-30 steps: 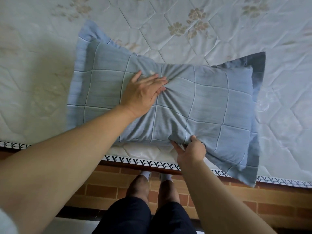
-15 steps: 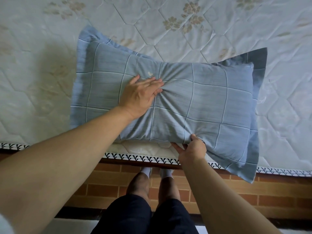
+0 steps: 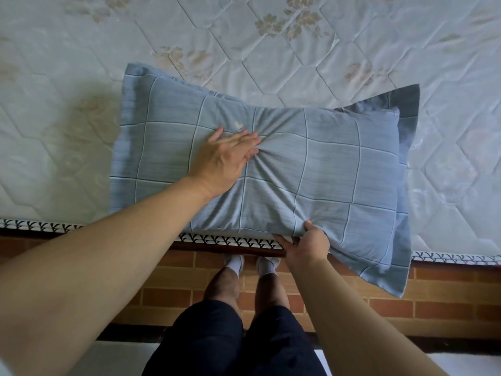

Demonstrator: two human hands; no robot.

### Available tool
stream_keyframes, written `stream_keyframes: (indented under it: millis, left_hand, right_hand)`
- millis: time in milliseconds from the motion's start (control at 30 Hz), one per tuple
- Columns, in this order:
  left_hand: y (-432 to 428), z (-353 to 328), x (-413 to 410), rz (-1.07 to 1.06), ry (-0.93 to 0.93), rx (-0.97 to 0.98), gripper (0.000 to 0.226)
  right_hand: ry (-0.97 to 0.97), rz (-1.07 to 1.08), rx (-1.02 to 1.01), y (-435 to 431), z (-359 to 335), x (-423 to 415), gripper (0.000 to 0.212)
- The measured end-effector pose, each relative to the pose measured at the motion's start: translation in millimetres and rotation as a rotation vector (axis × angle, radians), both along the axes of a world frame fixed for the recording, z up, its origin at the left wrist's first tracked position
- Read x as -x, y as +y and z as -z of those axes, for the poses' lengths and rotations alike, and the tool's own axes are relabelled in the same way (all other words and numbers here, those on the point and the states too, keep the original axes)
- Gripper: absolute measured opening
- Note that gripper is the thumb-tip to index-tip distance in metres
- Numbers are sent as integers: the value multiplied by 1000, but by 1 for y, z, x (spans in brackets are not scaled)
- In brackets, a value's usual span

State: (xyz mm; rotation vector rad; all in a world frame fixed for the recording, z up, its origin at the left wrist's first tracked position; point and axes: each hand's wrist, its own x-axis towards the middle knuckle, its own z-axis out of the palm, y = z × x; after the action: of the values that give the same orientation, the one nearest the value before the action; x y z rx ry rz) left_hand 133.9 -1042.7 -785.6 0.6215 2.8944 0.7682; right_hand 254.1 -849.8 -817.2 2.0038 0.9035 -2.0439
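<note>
Your hands work a soft blue-grey checked fabric pillow (image 3: pixel 311 169) at the near edge of the quilted, hexagon-stitched white mattress (image 3: pixel 298 50).
Your left hand (image 3: pixel 225 158) presses flat, fingers straight, into its middle, puckering the cloth into radiating creases; your right hand (image 3: pixel 307 246) pinches the near hem, thumb on top.

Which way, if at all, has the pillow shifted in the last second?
Yes. The pillow slid toward the person, covering the bare strip beside the mattress's edge trim.
</note>
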Motion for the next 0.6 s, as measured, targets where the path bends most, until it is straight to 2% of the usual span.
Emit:
stream_keyframes:
  millis: [100, 300, 400, 500, 600]
  left_hand:
    - [2, 1, -8, -12, 0, 0, 33]
    - [-1, 14, -10, -12, 20, 46, 28]
    - [-9, 20, -10, -6, -111, 235, 54]
    - [-18, 28, -15, -6, -171, 367, 78]
    - [-18, 32, -22, -10, -163, 404, 93]
  right_hand:
    - [-40, -3, -17, 3, 1, -3, 31]
    - [-98, -157, -32, 10, 8, -8, 31]
    - [-196, -356, -89, 15, 8, -13, 40]
    - [-359, -653, -423, 24, 0, -15, 58]
    - [-277, -855, -843, 29, -15, -5, 52]
